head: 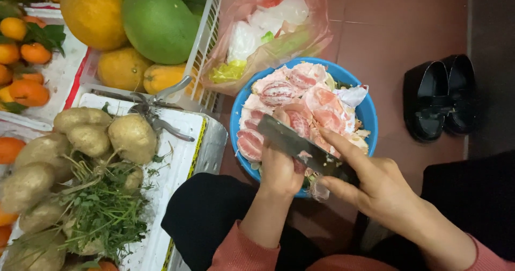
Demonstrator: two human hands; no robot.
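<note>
Left hand [280, 170] cups a pomelo piece [299, 123] over the blue bowl [368, 115], fingers closed on it. Right hand [375, 182] grips the knife [300, 145], forefinger along the spine. Judgement: keep the blade shallow, angled off the thumb — peel drops into the bowl.

My cleaver [300, 145] lies flat and slanted, its dark broad blade running far-left to near-right over the blue basin, against the pink pomelo piece [298, 125] held upright in my fingers

Pink plastic bag [268, 29] beside white crate [206, 40]
</note>
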